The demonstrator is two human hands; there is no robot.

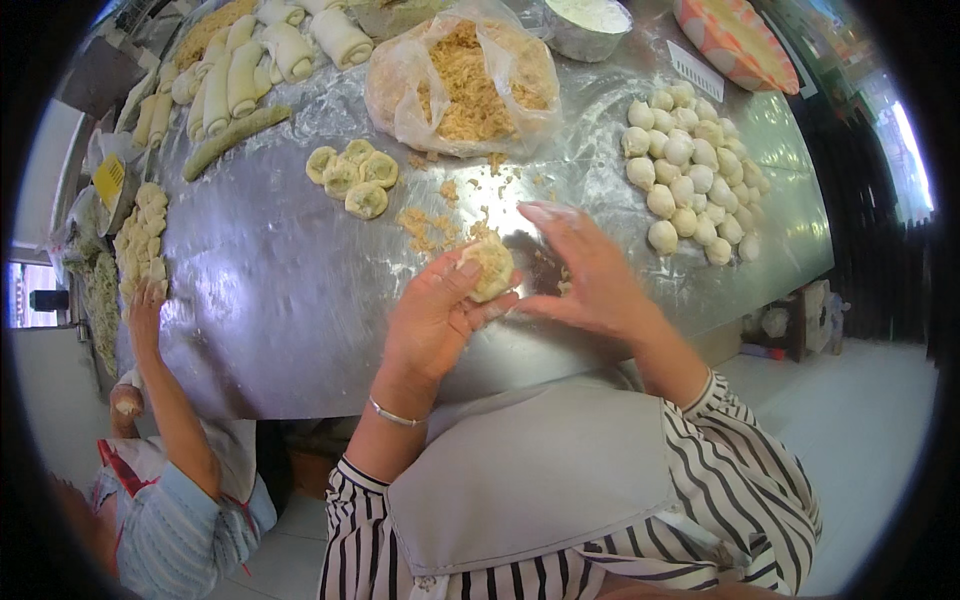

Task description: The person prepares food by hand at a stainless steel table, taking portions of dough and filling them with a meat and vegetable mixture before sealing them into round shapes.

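My left hand point(442, 300) grips a dough round point(491, 266), its thumb resting on the tan filling that covers the top. To its right my right hand point(585, 277) hovers with fingers spread, holding nothing. Loose crumbs of shredded filling point(431, 226) lie on the metal table just beyond my hands. Past the crumbs, a clear plastic bag point(390, 82) stands open around a heap of the shredded tan filling point(472, 82). Left of the bag sit several flattened dough pieces point(352, 176) with a greenish centre.
Several round dough balls point(694, 176) cluster at right. Dough rolls point(244, 79) and a long greenish dough strip point(236, 142) lie at upper left. A metal bowl of flour point(589, 30) and an orange-white bowl point(739, 45) stand at the back. A co-worker's hand point(146, 300) touches dough pieces point(141, 232) at left.
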